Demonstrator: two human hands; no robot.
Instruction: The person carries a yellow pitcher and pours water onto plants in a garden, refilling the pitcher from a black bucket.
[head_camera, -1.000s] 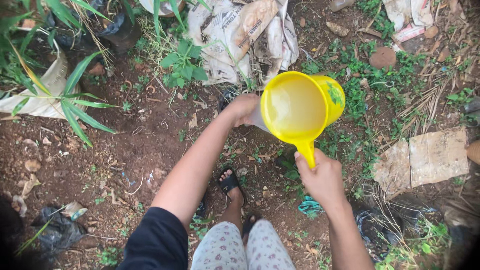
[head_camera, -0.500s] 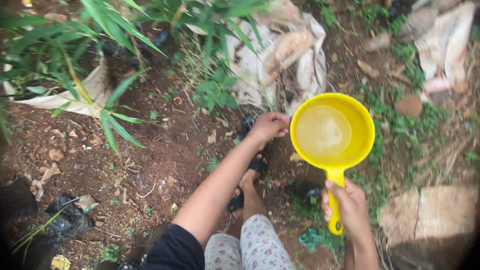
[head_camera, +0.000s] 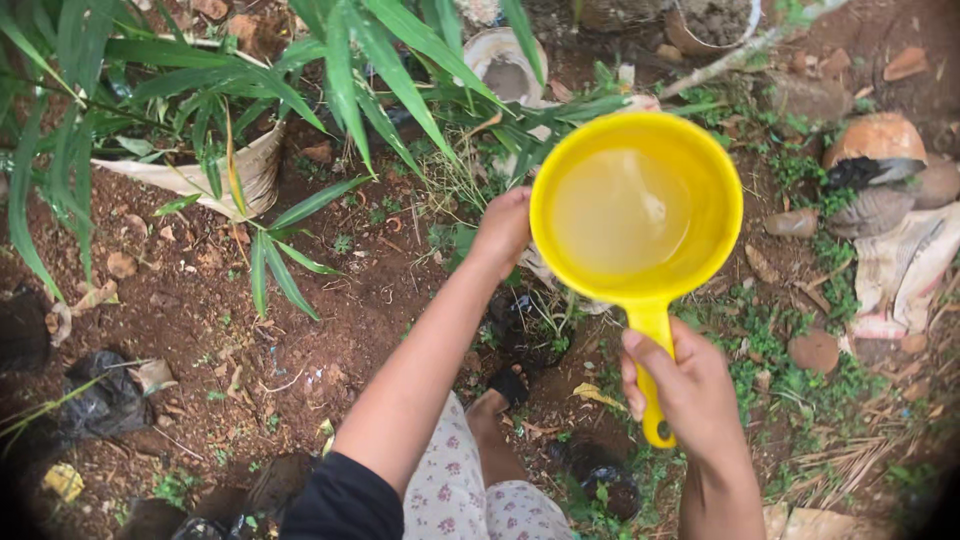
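A: Yellow dipper (head_camera: 637, 205)?
B: Held level above the ground, centre-right, bowl approx. half full of cloudy water. Handle pointing back toward the body.
A: Grip?
B: Right hand (head_camera: 685, 385) wrapped tight round the handle, thumb up near the bowl. Handle end poking out just below the fingers.
A: Left hand (head_camera: 503, 232)?
B: Stretched fwd, just beside the bowl's left rim. Fingers curled down, hidden under the rim; can't tell if holding anything or touching the bowl.
A: Under it?
B: Small black grow bag (head_camera: 525, 325) w/ thin green shoots, directly below. Foot in a black sandal (head_camera: 503, 388) near it, floral trousers (head_camera: 460, 495) at bottom edge.
A: Further out?
B: Red-brown soil (head_camera: 200, 300), scattered dry leaves. Long-leaved plant (head_camera: 250, 90) in a white sack pot (head_camera: 240, 170), upper left. Crumpled black plastic (head_camera: 105, 400) at far left. Stones (head_camera: 815, 350) and a broken clay pot (head_camera: 878, 135) on the right, low weeds between.
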